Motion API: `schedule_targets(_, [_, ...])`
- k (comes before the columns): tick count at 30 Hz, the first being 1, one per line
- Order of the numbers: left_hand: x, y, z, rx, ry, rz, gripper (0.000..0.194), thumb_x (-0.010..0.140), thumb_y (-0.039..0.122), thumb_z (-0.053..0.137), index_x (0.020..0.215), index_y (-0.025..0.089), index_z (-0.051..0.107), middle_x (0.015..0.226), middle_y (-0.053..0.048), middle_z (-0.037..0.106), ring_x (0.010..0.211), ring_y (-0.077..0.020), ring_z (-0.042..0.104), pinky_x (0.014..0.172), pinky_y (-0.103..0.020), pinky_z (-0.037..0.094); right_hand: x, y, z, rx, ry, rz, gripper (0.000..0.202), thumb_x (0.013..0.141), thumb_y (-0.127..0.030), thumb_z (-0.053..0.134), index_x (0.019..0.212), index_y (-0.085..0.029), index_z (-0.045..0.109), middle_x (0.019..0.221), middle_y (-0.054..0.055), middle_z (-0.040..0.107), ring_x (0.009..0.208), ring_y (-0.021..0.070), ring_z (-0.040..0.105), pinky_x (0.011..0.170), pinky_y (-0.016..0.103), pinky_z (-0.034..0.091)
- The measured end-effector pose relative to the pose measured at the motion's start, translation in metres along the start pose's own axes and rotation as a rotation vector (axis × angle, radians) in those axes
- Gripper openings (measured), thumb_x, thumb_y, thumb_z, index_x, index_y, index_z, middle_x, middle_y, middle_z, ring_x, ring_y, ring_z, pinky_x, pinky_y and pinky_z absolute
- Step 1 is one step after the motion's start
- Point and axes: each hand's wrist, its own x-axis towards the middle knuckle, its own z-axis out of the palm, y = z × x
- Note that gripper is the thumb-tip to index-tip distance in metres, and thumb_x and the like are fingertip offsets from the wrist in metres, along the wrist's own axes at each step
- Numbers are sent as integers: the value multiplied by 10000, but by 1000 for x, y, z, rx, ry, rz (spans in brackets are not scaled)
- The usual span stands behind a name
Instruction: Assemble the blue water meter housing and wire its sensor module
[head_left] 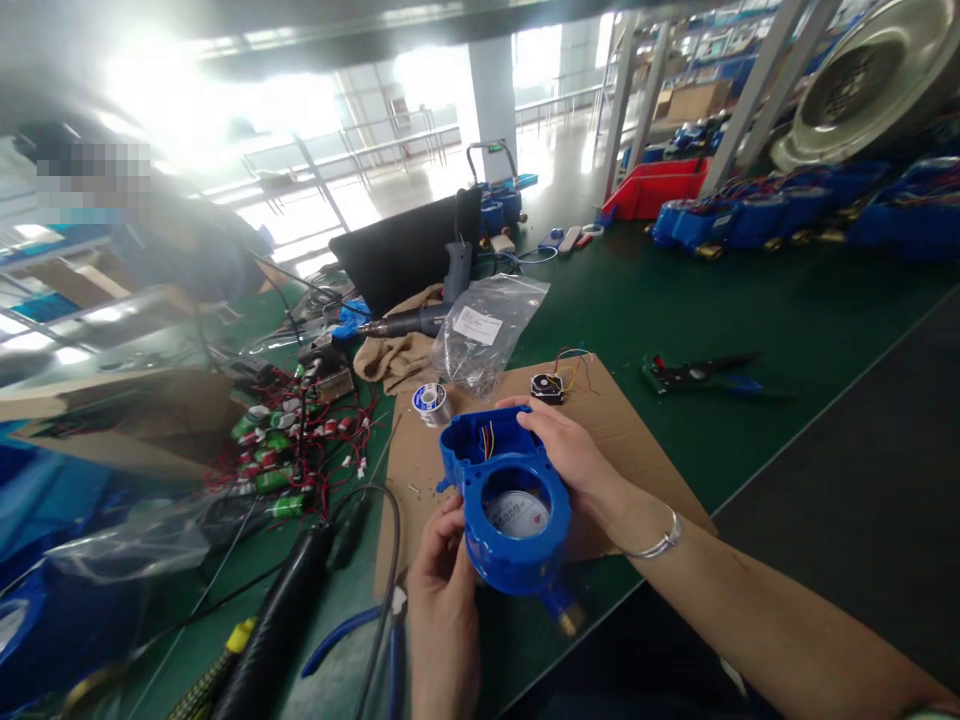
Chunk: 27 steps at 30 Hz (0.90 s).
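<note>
- Blue rounded plastic meter housing: smooth, glossy.
- Brass-coloured cylindrical metal end fitting: dull sheen; detail blurred.
- Flat brown cardboard sheet: matt.
- Clear flat plastic bag: shiny, creased; white rectangular paper label, matt.
- Folded tan cloth: matt, soft-looking.
- Thin silver metal bangle: polished.
- Green flat tabletop: smooth, faint sheen.

Green tabletop beyond the pliers is free; wired parts crowd left.

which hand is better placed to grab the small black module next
Probably the right hand: it holds the blue water meter at its upper right, close to the black module; the left hand, at lower left, is farther.
</note>
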Motion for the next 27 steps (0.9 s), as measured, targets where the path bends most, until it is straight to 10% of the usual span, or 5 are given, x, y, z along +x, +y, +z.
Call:
schedule_targets(10, [7,6,-6,139,-22,77,312,826,414,671,981,146,632,936,-64,695,869,-207,637,805,-306,513,-1,5,6,88,-16,-22,230,742,-290,530,952,-218,592,726,-20,617,664,169,568,611,275,459])
schedule_targets(16, [-16,66,-15,665,265,521,153,862,353,632,954,233,655,1197,-60,566,1126,-257,533,985,-409,389,-2,9,5,60,-5,-93,239,753,-326,549,956,-209,595,730,-18,583,663,159,530,589,262,429])
schedule_targets(20, [-21,102,6,1295,117,827,172,893,300,586,831,236,733,1299,-103,533,1153,-339,513,897,-508,448,-4,10,6,4,10,-175,221,764,-350,548,930,-210,592,785,-12,583,704,162,522,622,268,430])
schedule_targets(27, [-12,109,26,1761,-73,849,140,837,181,624,740,171,725,1277,-156,624,1137,-367,545,893,-522,452,-6,17,7,-91,9,-311,200,823,-338,518,974,-236,600,761,-18,567,685,166,495,626,273,415])
